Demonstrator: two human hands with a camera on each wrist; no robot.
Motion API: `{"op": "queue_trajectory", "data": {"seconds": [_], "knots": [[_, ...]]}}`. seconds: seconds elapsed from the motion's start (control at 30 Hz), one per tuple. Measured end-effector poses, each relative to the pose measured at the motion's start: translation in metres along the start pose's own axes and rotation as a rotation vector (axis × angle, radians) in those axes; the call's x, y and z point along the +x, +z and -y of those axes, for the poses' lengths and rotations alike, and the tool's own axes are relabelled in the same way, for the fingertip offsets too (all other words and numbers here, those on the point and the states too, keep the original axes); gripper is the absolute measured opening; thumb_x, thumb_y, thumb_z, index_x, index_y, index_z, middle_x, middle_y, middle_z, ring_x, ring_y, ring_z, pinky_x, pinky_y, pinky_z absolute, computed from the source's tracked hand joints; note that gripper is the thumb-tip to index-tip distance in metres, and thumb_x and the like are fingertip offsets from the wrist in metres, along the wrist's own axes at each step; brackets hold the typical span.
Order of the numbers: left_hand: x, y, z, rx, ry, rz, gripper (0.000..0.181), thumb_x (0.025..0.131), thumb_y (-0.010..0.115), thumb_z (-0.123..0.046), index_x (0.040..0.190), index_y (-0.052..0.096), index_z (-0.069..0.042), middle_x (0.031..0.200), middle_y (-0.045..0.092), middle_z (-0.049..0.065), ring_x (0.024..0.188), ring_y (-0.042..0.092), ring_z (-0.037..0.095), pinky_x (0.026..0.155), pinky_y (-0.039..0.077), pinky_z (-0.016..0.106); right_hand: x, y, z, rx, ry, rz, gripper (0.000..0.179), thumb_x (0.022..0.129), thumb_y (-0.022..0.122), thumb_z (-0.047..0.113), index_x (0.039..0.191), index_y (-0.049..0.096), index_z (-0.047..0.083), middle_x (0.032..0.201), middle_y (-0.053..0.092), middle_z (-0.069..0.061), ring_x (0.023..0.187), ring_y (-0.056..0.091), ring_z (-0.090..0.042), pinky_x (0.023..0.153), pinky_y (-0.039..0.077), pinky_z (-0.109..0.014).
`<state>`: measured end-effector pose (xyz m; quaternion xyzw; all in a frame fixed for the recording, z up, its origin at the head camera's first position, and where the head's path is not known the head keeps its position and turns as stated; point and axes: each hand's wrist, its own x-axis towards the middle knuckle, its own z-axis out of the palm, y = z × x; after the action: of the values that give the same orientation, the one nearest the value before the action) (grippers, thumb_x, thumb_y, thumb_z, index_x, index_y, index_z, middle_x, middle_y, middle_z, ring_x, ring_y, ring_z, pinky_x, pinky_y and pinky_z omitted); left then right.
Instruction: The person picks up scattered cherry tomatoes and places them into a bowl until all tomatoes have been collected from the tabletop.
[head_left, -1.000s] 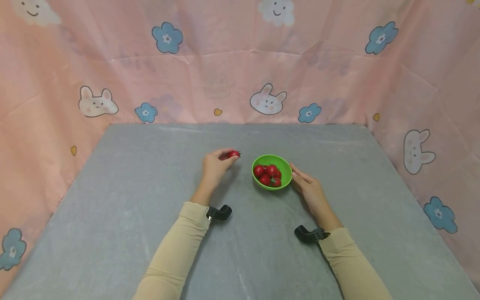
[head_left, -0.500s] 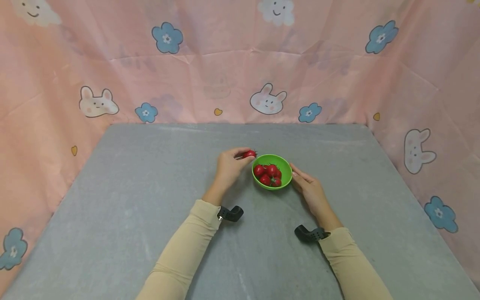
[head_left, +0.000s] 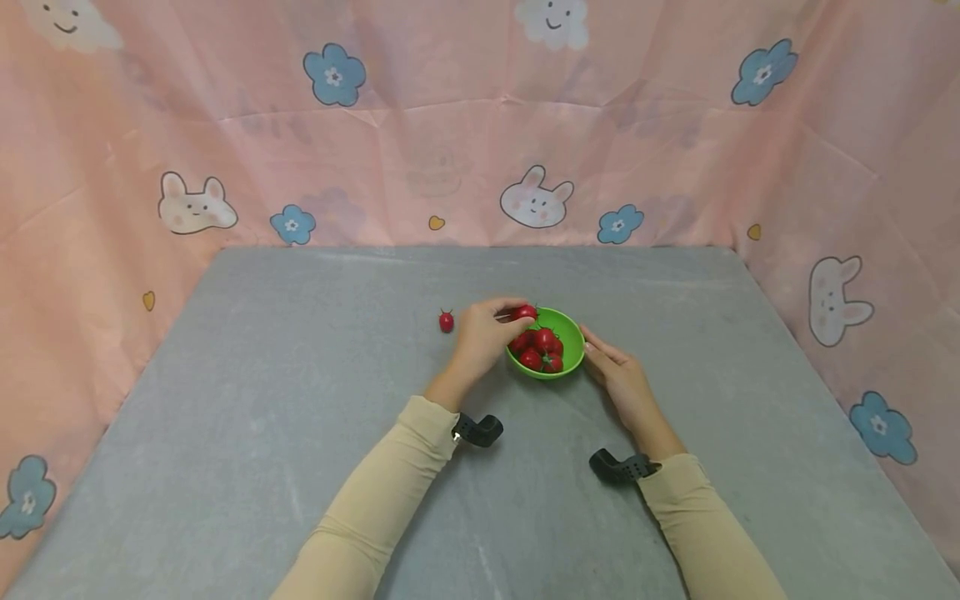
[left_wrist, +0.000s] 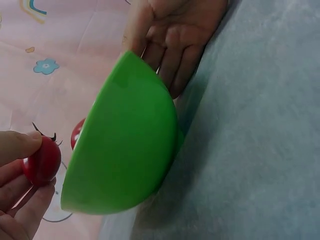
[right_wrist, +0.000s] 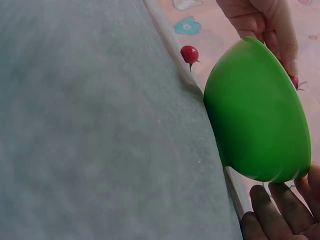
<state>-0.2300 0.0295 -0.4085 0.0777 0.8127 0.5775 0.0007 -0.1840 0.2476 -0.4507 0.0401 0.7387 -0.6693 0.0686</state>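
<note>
My left hand [head_left: 480,337] pinches a small red cherry tomato [head_left: 524,312] with a green stem between thumb and fingers. It holds this tomato over the left rim of a green bowl [head_left: 572,340]. Several more tomatoes [head_left: 544,340] lie inside the bowl. At the bowl's right side, my right hand [head_left: 622,379] holds it, thumb by the rim and fingers against the outer wall. The left wrist view shows the pinched tomato [left_wrist: 42,161] just off the bowl's edge. Another tomato [head_left: 446,322] sits on the table, left of my left hand.
The bowl stands on a grey table [head_left: 300,350]. A pink patterned curtain [head_left: 420,150] hangs along the back and both sides. Each wrist carries a black camera strap [head_left: 478,430].
My left hand has carried its tomato rightward to the bowl's rim. The tomato on the table has come into view behind it. The right hand and bowl have stayed put.
</note>
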Motion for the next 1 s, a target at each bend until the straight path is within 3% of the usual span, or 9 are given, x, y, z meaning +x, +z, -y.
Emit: {"op": "queue_trajectory", "data": {"seconds": [0.27, 0.57, 1.0], "knots": [[0.002, 0.005, -0.005, 0.067, -0.007, 0.025, 0.031, 0.087, 0.077, -0.015, 0.117, 0.074, -0.008, 0.117, 0.074, 0.009, 0.106, 0.071, 0.021, 0.086, 0.059, 0.028, 0.002, 0.000, -0.002, 0.002, -0.003, -0.015, 0.054, 0.102, 0.054, 0.034, 0.149, 0.042, 0.011, 0.158, 0.036, -0.001, 0.148, 0.033, -0.015, 0.107, 0.040, -0.016], [0.003, 0.008, -0.009, 0.225, 0.066, 0.048, 0.032, 0.089, 0.074, -0.015, 0.120, 0.073, -0.008, 0.118, 0.073, 0.008, 0.112, 0.067, 0.020, 0.091, 0.058, 0.032, 0.002, -0.001, -0.003, 0.012, -0.018, -0.007, 0.052, 0.103, 0.054, 0.031, 0.149, 0.042, 0.009, 0.158, 0.036, -0.004, 0.148, 0.033, -0.017, 0.107, 0.041, -0.016], [0.002, 0.011, -0.011, 0.369, 0.094, 0.081, 0.030, 0.090, 0.073, -0.014, 0.120, 0.072, -0.011, 0.118, 0.073, 0.006, 0.114, 0.066, 0.018, 0.095, 0.056, 0.030, 0.002, 0.000, -0.002, 0.025, -0.010, -0.002, 0.051, 0.104, 0.053, 0.029, 0.149, 0.042, 0.010, 0.158, 0.037, -0.003, 0.147, 0.034, -0.015, 0.108, 0.040, -0.018]]}}
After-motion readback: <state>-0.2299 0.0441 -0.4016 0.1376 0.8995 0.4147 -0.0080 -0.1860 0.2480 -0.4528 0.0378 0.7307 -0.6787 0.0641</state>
